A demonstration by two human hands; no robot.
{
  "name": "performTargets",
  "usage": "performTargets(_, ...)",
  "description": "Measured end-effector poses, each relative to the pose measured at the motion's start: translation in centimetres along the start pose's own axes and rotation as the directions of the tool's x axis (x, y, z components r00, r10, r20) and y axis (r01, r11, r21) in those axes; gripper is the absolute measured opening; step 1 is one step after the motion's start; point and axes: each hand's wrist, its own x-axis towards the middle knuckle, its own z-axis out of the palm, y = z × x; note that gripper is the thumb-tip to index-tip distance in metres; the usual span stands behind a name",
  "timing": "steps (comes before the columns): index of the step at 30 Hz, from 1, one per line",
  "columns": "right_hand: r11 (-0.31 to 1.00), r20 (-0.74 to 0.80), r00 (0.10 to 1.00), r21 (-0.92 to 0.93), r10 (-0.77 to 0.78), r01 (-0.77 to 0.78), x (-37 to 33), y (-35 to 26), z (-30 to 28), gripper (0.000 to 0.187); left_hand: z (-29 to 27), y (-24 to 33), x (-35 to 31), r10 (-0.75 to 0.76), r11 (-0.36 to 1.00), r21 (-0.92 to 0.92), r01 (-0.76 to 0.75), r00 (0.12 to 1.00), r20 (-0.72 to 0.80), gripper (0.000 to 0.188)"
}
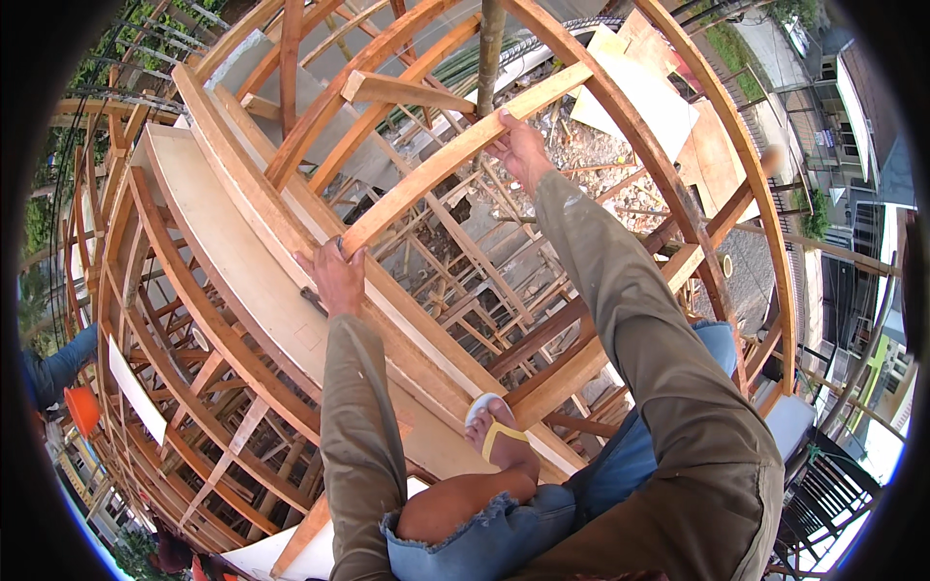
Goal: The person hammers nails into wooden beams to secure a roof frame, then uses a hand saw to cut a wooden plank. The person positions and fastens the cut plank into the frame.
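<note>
A pale sawn wooden batten (426, 184) runs slantwise ahead of me, from a beam near my left hand up toward a curved rib at the upper right. My right hand (523, 153) is wrapped round its middle, thumb on top. My left hand (339, 278) grips its lower left end, where it meets the long double beam (281, 208). Beside the left hand's fingers, a short dark rod-like piece (312, 298) lies on the beam; its kind cannot be made out.
Curved wooden ribs (639, 116) arch around me. Far below lie rubble and loose sticks (581, 165), seen through open gaps. My sandalled foot (499, 431) rests on the beam. At the far left are another person's blue sleeve (63, 373) and an orange helmet-like thing (82, 411).
</note>
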Motion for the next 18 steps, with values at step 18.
performTargets(18,0.952,0.23,0.929,-0.035,-0.29,0.305,-8.8,-10.3,2.7,0.042,-6.1,5.1,-7.3,-0.033,0.893,-0.443,-0.087,0.966,-0.257,0.04)
